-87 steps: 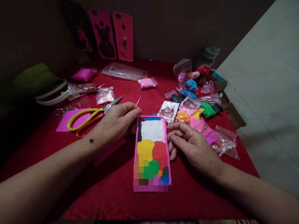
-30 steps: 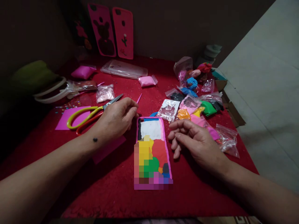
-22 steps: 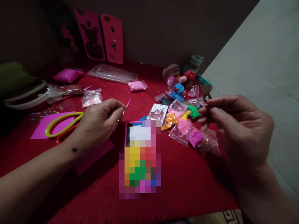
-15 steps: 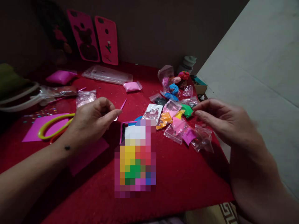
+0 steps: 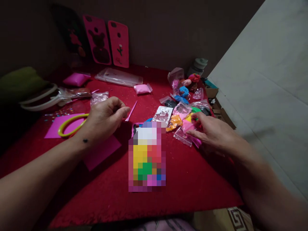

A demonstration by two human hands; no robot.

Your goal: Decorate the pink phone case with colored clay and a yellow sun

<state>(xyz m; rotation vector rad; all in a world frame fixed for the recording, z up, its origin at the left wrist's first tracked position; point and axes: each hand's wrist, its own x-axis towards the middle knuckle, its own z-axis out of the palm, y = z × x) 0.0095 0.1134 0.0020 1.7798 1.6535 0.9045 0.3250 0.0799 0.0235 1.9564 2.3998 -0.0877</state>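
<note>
My left hand hovers over the left-middle of the red cloth, its thumb and fingers pinched together. What they hold, if anything, cannot be made out. Just past its thumb, a thin pink modelling tool lies on the cloth. My right hand reaches over small bags of coloured clay, thumb and forefinger apart; a pink clay bag lies by its fingertips. Also near it are an orange clay bag and a mostly emptied white bag. Between my hands lies a multicoloured item, pixelated beyond recognition.
Two pink phone cases lean on the back wall, with clear plastic packets before them. A yellow ring-shaped handle and pink paper lie left. A bottle stands at the back right; cardboard boxes are beyond the table edge.
My right hand has moved left and down onto the clay bags, its thumb and forefinger now spread. My left hand keeps its pinch. The whole view has shifted slightly.
</note>
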